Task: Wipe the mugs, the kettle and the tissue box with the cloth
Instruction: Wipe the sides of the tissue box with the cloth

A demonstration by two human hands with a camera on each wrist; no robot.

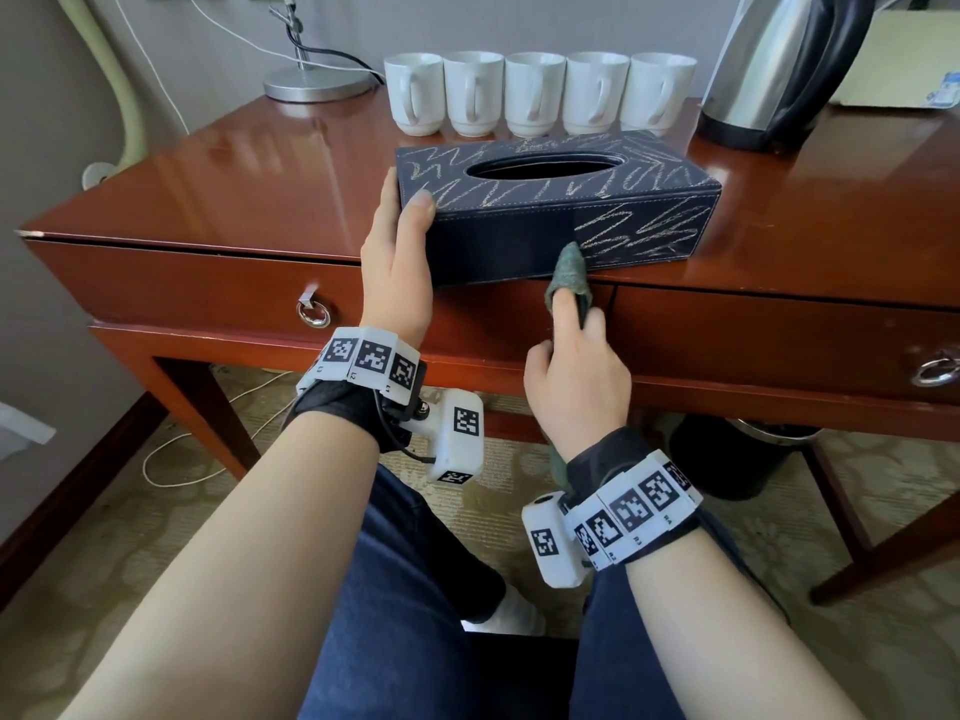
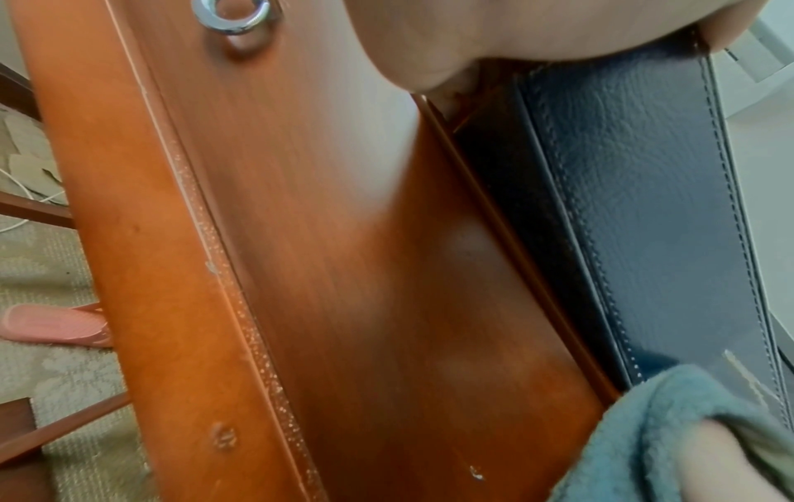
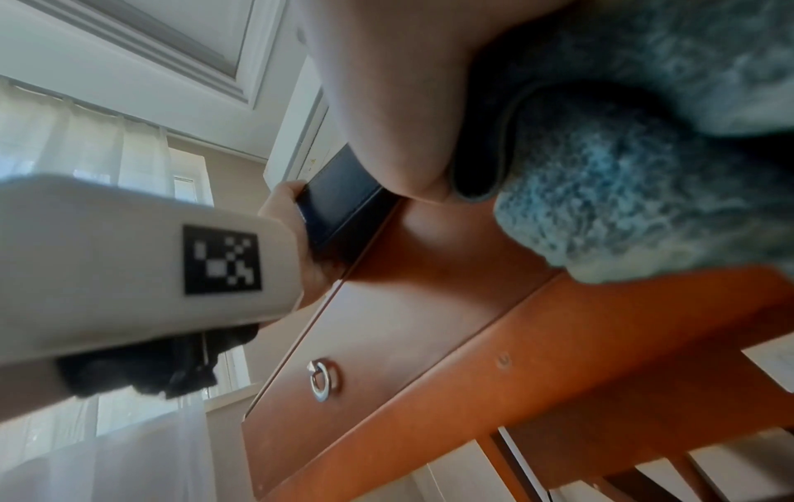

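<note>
A dark blue leather tissue box (image 1: 561,200) with pale scribbles lies near the desk's front edge. My left hand (image 1: 397,262) grips its left end, thumb on top. My right hand (image 1: 576,376) holds a grey-green cloth (image 1: 569,275) wrapped over a pointing finger, pressed against the box's front face where the scribbles begin. The left part of that face is clean dark leather (image 2: 636,210). The cloth (image 3: 623,190) fills the right wrist view. Several white mugs (image 1: 537,93) stand in a row behind the box. A steel kettle (image 1: 774,70) sits at the back right.
The red-brown wooden desk (image 1: 249,184) has drawers with ring pulls (image 1: 314,311). A lamp base (image 1: 314,83) and cables stand at the back left. A dark bin (image 1: 748,454) sits under the desk on the right. My knees are below the desk edge.
</note>
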